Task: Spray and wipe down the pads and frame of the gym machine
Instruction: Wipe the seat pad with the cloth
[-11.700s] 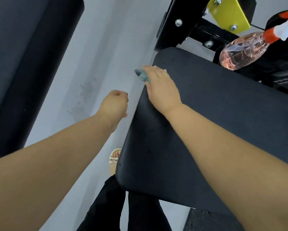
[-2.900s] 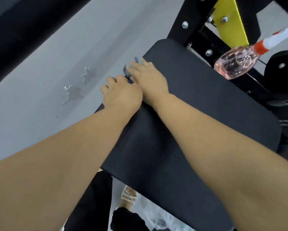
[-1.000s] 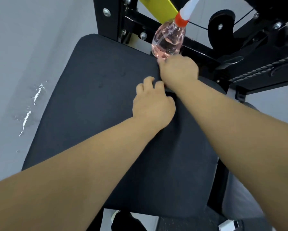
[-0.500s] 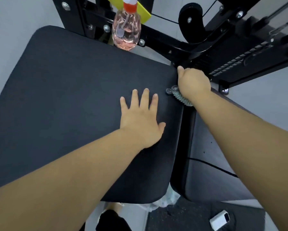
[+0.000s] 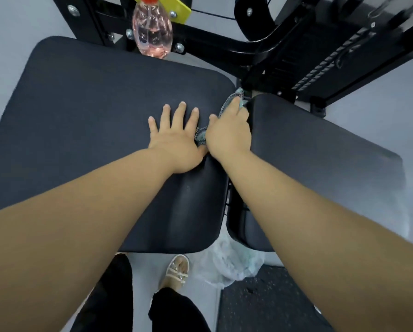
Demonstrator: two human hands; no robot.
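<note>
A wide black seat pad (image 5: 85, 111) fills the left and centre, with a second black pad (image 5: 320, 159) lower to its right. My left hand (image 5: 176, 135) lies flat on the seat pad, fingers spread. My right hand (image 5: 229, 133) presses a grey-green cloth (image 5: 234, 99) against the seat pad's right edge, in the gap between the two pads. A spray bottle (image 5: 152, 32) of pink liquid with an orange collar stands at the pad's far edge against the black frame (image 5: 260, 44).
A yellow plate (image 5: 180, 7) is bolted to the frame behind the bottle. Weight plates (image 5: 325, 68) run back at upper right. On the floor below lie a crumpled clear plastic bag (image 5: 227, 262) and a black rubber mat (image 5: 270, 305). My sandalled foot (image 5: 176, 271) stands under the pad.
My right hand with the cloth has slid from the pad's far right corner nearer along the right edge, ending beside my left hand. The left hand stays flat on the pad.
</note>
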